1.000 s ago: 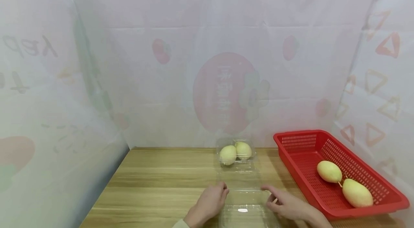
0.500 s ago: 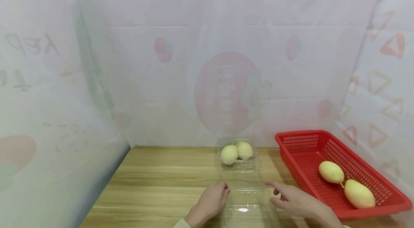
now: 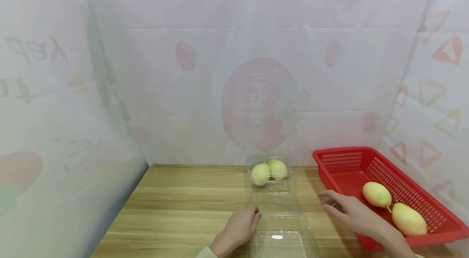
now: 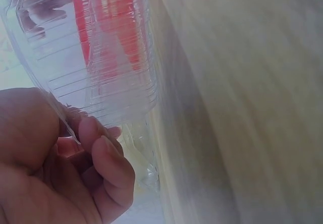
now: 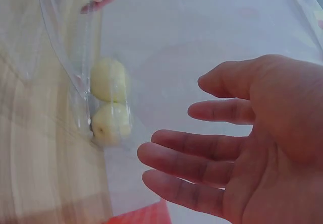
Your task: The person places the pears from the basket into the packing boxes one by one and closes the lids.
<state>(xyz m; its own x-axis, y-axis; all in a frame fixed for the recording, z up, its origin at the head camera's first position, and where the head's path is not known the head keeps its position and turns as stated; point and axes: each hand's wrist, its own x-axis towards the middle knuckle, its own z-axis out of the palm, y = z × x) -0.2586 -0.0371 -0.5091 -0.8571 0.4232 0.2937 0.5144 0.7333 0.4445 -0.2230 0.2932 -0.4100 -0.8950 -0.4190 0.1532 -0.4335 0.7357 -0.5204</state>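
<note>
The left hand (image 3: 238, 227) pinches the edge of the clear container (image 3: 277, 237) just to its right. The right hand (image 3: 357, 214), fingers loosely spread and holding nothing, hovers apart from the container, by the left wall of the red basket (image 3: 346, 178) (two yellow pears (image 3: 376, 194) lie inside, to that hand's right)

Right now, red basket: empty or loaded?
Loaded, not full: in the head view, two yellow fruits lie in the red basket, with bare floor showing at its far end.

Glossy see-through plastic container (image 3: 277, 237), plastic basket (image 3: 327, 174), smooth-skinned fruit (image 3: 409, 219), wood-grained tabletop (image 3: 183, 201), matt backdrop (image 3: 205, 95)
</note>
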